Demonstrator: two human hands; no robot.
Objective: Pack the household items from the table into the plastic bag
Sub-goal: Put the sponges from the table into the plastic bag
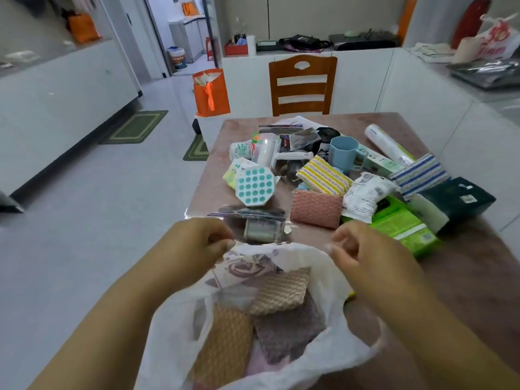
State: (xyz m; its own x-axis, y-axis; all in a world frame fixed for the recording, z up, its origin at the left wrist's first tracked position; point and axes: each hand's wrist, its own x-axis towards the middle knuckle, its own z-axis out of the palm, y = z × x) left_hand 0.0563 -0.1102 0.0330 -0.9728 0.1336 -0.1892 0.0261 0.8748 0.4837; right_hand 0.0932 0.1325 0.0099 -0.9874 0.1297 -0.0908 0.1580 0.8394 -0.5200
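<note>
Head view: both hands pinch plastic bag (332,277) rim; print seemingly illegible.

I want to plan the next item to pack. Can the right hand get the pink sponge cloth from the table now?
Probably not yet: the right hand pinches the plastic bag rim. The pink sponge cloth lies uncovered just beyond it.

White bag (332,280), pink sponge (316,208), yellow-striped sponge (323,175) (blue-striped cloth (419,175) nr it), teal-dotted lid (254,187).

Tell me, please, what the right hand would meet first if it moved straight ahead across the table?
Probably the pink sponge, which lies just beyond the right hand as it pinches the bag rim; depth is unclear.
</note>
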